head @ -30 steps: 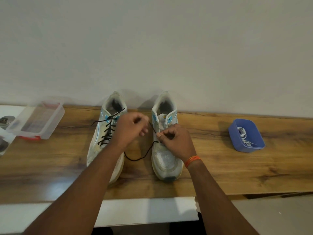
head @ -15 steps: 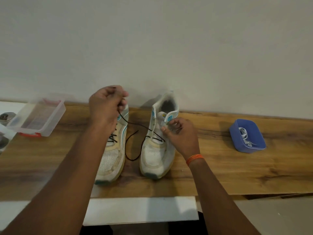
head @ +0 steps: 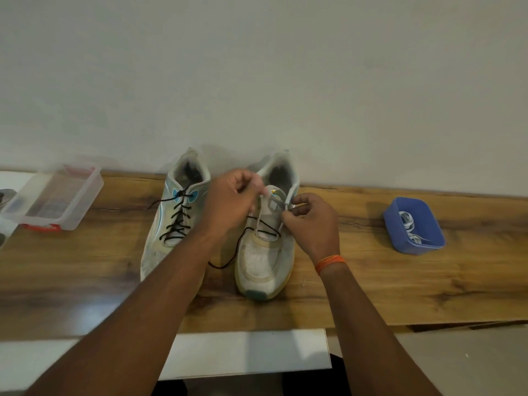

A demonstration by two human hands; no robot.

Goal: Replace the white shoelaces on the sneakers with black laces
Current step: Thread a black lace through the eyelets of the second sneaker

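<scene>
Two hands work the right sneaker (head: pixel 264 252) at bench (head: pixel 371 281) centre: left hand (head: pixel 231 204) and right hand (head: pixel 310 221) each pinch the black lace (head: pixel 263 228) near the eyelets at twelve o'clock; limp, light cord, best held by its stiff tip

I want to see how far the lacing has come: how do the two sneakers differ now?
The left white sneaker carries a black lace criss-crossed up to its top eyelets, and no hand touches it. The right white sneaker has black lace only through its lower eyelets, and the left hand and right hand work on it. Both stand heel to the wall.
</scene>
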